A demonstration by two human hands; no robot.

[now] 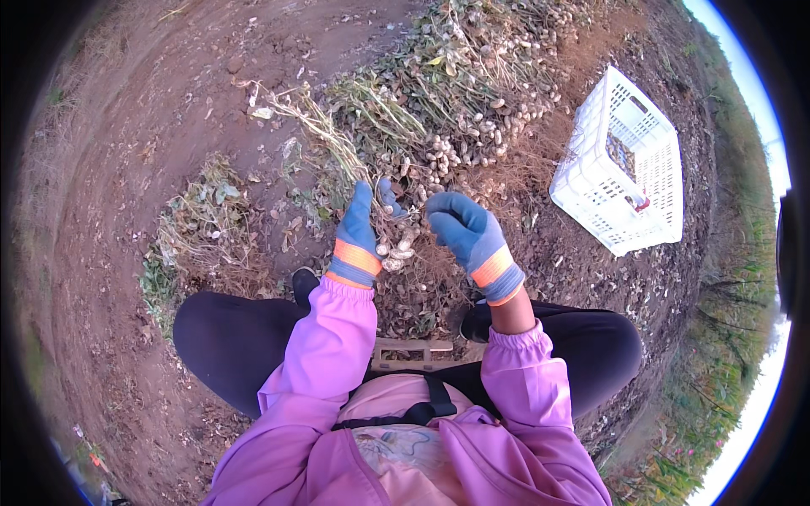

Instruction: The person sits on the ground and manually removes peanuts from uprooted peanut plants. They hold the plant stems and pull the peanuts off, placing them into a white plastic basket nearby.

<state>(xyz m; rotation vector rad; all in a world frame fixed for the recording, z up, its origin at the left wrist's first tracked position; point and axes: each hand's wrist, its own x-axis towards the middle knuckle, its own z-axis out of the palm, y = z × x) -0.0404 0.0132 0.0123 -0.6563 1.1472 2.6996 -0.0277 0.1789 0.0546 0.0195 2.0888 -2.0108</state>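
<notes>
My left hand (pixel 358 221), in a blue-grey work glove with an orange cuff band, grips a bunch of peanut plants by the stems (pixel 335 142). The dry stems stretch away up and to the left. Pods in their shells (pixel 398 252) hang at the root end, beside the wrist. Just right of these roots is my gloved right hand (pixel 467 231), its fingers curled inward. Whether it holds anything is hidden by the curled fingers.
A large heap of pulled peanut plants (pixel 436 95) with pods lies ahead. To the right stands a white plastic crate (pixel 585 180) with peanuts (pixel 621 155) inside. Stripped vines (pixel 212 221) are piled at left. A wooden stool (pixel 411 364) shows between my legs.
</notes>
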